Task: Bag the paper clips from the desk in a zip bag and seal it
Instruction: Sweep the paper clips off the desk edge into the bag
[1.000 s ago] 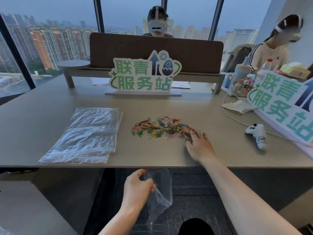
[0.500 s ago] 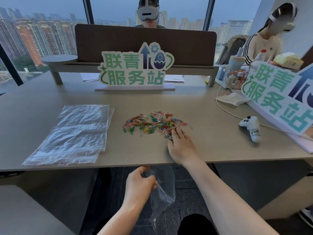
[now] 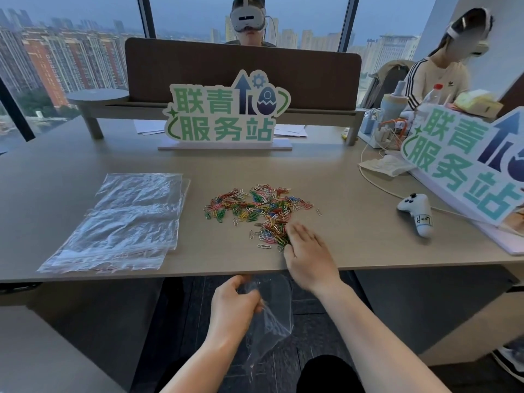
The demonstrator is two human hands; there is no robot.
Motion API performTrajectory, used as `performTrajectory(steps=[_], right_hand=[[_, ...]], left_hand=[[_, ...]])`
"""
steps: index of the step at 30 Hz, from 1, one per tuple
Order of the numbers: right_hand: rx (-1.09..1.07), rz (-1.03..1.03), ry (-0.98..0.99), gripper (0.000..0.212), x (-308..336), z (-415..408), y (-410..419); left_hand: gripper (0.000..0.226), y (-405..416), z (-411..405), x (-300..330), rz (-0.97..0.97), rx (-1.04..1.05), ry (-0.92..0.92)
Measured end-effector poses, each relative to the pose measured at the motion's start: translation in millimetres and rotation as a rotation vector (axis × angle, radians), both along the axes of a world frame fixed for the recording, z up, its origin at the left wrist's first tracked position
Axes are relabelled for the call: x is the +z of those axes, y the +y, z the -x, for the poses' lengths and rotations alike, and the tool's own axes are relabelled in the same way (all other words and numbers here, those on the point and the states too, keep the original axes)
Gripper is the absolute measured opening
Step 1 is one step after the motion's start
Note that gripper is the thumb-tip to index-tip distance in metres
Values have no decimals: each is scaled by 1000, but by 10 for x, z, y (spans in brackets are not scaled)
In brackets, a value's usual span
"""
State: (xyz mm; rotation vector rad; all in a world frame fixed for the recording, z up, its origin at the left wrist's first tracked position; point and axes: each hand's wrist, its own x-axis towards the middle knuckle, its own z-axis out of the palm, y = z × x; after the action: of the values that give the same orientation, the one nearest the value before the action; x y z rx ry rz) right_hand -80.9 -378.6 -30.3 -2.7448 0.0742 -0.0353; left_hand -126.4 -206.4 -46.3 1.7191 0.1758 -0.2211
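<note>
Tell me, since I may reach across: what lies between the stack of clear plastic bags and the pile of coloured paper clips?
Head view: only bare grey desk top lies between the stack of clear plastic bags and the pile of coloured paper clips.

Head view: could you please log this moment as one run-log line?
left hand holds zip bag below desk edge | right hand flat, raking paper clips toward edge | bag unsealed

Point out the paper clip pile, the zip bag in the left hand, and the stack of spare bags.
paper clips (image 3: 256,205): head view, middle of the coloured pile.
zip bag (image 3: 273,321): head view, its clear body below the desk edge.
stack of spare bags (image 3: 127,222): head view, centre of the top bag.
</note>
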Motion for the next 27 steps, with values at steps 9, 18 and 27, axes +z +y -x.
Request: performTrajectory(steps=[9,18,27], right_hand=[[62,71,-21,58,-94,136,343],[88,12,-23,58,-65,363,621],[129,-154,-92,53,0,619,778]], left_hand=[[29,-4,8,-24,-2,19,-18],[27,99,-43,-110,25,58,-36],[20,189,-25,-95,42,85,-57]])
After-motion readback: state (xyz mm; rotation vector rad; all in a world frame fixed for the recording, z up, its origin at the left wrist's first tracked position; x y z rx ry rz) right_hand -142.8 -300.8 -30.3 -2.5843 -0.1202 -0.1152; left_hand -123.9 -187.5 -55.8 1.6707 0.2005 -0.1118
